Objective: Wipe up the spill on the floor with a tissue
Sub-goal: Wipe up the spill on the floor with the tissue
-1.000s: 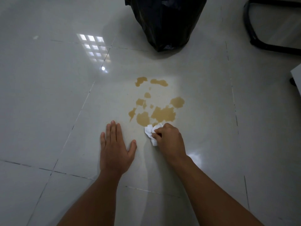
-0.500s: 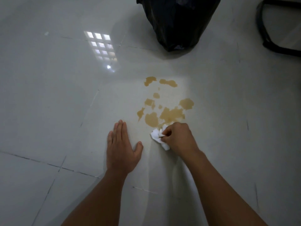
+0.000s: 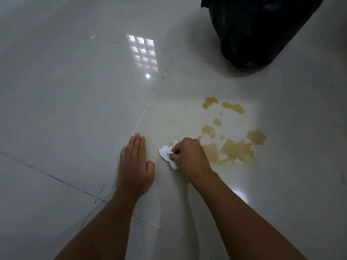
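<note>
floor (image 3: 65,109): glossy pale tile, grout lines visible; looks slick, more so wherever it's wet.
bag (image 3: 262,30): black plastic, far side of the spill, well apart from both hands; contents not visible (mouth out of frame). Likely where the used tissue ends up.
spill (image 3: 236,150): brown liquid in scattered patches, biggest one just right of the right hand, smaller blots toward the bag. Most still there, so the job looks barely started.
left hand (image 3: 135,166): flat on the floor, fingers pressed together, thumb out; holds nothing, reads as a brace.
right hand (image 3: 189,156): fingers curled, pinching the tissue down against the floor at the spill's near-left edge.
tissue (image 3: 167,152): white, crumpled wad, mostly dry-looking, a faint stain at the top. Light, soft, tears once soaked (my guess); grip the bunched middle, wipe with light pressure.
</note>
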Demonstrator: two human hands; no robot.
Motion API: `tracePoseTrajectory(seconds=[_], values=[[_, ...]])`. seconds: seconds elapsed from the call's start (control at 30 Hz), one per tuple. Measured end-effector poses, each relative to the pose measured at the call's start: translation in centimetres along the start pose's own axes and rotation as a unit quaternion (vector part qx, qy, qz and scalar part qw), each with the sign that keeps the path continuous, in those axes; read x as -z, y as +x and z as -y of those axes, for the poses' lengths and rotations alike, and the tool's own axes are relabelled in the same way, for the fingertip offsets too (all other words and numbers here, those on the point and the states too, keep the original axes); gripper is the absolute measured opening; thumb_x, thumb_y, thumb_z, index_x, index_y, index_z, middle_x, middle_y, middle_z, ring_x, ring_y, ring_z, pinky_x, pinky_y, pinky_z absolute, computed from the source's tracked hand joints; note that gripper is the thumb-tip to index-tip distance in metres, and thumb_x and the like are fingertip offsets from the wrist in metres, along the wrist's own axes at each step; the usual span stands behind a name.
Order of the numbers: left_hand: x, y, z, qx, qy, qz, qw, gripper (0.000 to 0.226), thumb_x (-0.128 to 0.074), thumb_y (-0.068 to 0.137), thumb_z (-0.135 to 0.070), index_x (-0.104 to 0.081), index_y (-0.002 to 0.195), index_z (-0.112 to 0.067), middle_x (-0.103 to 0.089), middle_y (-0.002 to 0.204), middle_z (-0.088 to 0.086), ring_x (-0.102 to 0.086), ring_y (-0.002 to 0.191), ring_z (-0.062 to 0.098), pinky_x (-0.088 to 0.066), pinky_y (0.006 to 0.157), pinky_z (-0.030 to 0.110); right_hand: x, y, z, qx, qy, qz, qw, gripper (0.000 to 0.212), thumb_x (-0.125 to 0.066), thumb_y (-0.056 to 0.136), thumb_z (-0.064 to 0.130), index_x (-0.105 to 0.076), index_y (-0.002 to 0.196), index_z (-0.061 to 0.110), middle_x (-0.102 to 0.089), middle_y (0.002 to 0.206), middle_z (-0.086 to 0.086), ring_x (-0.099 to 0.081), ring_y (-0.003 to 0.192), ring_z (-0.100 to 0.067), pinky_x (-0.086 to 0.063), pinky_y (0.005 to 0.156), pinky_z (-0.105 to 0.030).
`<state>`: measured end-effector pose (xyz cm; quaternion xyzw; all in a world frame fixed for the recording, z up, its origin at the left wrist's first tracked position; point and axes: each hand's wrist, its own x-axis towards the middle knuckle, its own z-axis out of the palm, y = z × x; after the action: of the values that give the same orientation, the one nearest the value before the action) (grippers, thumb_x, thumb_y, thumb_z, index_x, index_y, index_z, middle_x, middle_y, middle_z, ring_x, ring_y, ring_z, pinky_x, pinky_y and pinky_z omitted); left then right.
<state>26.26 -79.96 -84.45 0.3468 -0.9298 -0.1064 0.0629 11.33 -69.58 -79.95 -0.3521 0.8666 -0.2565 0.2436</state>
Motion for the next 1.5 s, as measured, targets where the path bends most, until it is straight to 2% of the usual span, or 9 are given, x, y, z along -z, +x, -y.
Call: tracePoseTrajectory(seconds=[0.2, 0.37, 0.5, 0.6, 0.77, 1.03, 1.23, 1.4, 1.5], values=[[-0.1, 0.1, -0.1, -0.010, 0.011, 0.009, 1.000, 0.075, -0.032, 0.081, -0.026, -0.026, 0.150, 0.002, -0.022, 0.160, 0.019, -0.015, 0.150, 0.029, -0.017, 0.121, 0.049, -1.2, 4.6, 2.9, 0.021, -0.032, -0.035, 0.999, 0.014, -0.071, 0.076, 0.022, -0.073, 0.076, 0.009, -0.068, 0.080, -0.009, -0.066, 0.071, -0.027, -0.054, 0.065, -0.033], [0.1, 0.1, -0.3, -0.006, 0.029, 0.024, 0.999, 0.076, -0.033, 0.080, -0.027, -0.026, 0.149, 0.004, -0.021, 0.160, 0.021, -0.014, 0.150, 0.032, -0.017, 0.120, 0.052, 0.1, 6.0, 2.6, 0.017, -0.020, -0.068, 0.997, 0.002, -0.064, 0.080, 0.011, -0.065, 0.080, 0.010, -0.056, 0.090, -0.006, -0.056, 0.076, -0.024, -0.040, 0.063, -0.028], [0.0, 0.2, -0.4, -0.007, 0.029, 0.020, 0.999, 0.076, -0.034, 0.080, -0.027, -0.027, 0.149, 0.003, -0.022, 0.160, 0.020, -0.014, 0.150, 0.031, -0.018, 0.120, 0.051, -0.2, 7.0, 2.3, 0.074, -0.041, -0.049, 0.995, 0.010, -0.060, 0.080, 0.010, -0.069, 0.084, 0.010, -0.054, 0.089, -0.007, -0.056, 0.079, -0.023, -0.027, 0.061, -0.025], [-0.3, 0.2, -0.2, 0.001, 0.027, 0.016, 0.999, 0.075, -0.033, 0.080, -0.027, -0.028, 0.149, 0.003, -0.024, 0.159, 0.019, -0.018, 0.149, 0.031, -0.019, 0.120, 0.052, -0.4, 6.5, 1.7, 0.109, -0.054, -0.030, 0.992, 0.016, -0.061, 0.084, 0.013, -0.077, 0.087, 0.011, -0.055, 0.089, -0.008, -0.059, 0.080, -0.023, -0.029, 0.064, -0.023], [0.3, 0.1, -0.4, 0.003, 0.017, 0.033, 0.999, 0.076, -0.031, 0.079, -0.027, -0.027, 0.150, 0.002, -0.023, 0.160, 0.018, -0.019, 0.149, 0.031, -0.016, 0.121, 0.048, 0.7, 0.6, -1.1, 0.077, -0.073, 0.007, 0.994, 0.020, -0.058, 0.087, 0.023, -0.068, 0.078, 0.007, -0.043, 0.083, -0.001, -0.057, 0.077, -0.026, -0.031, 0.063, -0.025], [0.1, 1.0, -2.0, -0.009, 0.007, 0.045, 0.999, 0.078, -0.024, 0.079, -0.032, -0.028, 0.149, 0.004, -0.023, 0.159, 0.021, -0.018, 0.149, 0.031, -0.014, 0.122, 0.044, 1.7, -5.5, -5.0, -0.003, -0.007, -0.097, 0.995, 0.019, -0.059, 0.086, 0.018, -0.076, 0.090, 0.012, -0.056, 0.090, -0.002, -0.060, 0.077, -0.019, -0.040, 0.065, -0.023], [-0.4, 1.8, -3.2, 0.009, -0.008, 0.018, 1.000, 0.076, -0.026, 0.079, -0.030, -0.034, 0.145, 0.005, -0.029, 0.157, 0.021, -0.021, 0.148, 0.030, -0.014, 0.122, 0.041, 2.6, -7.3, -7.2, -0.059, 0.082, -0.189, 0.977, 0.011, -0.064, 0.084, 0.009, -0.074, 0.081, 0.005, -0.055, 0.086, 0.002, -0.051, 0.069, -0.006, -0.034, 0.063, 0.000], [-0.5, 1.8, -3.3, -0.004, -0.017, 0.011, 1.000, 0.074, -0.025, 0.085, -0.035, -0.027, 0.150, 0.001, -0.021, 0.161, 0.016, -0.013, 0.151, 0.025, -0.009, 0.123, 0.038, 3.3, -5.4, -6.2, -0.013, 0.108, -0.259, 0.960, 0.007, -0.065, 0.085, 0.007, -0.072, 0.083, 0.004, -0.055, 0.084, -0.001, -0.048, 0.067, -0.006, -0.041, 0.064, -0.015], [-0.5, 2.5, -4.7, -0.065, -0.020, 0.018, 0.997, 0.070, -0.022, 0.090, -0.035, -0.024, 0.152, -0.003, -0.018, 0.162, 0.010, -0.009, 0.151, 0.021, -0.009, 0.123, 0.040, 3.9, -2.2, -4.2, 0.049, 0.083, -0.228, 0.969, 0.012, -0.064, 0.084, 0.007, -0.074, 0.090, 0.005, -0.058, 0.086, -0.007, -0.055, 0.071, -0.014, -0.043, 0.068, -0.019]])
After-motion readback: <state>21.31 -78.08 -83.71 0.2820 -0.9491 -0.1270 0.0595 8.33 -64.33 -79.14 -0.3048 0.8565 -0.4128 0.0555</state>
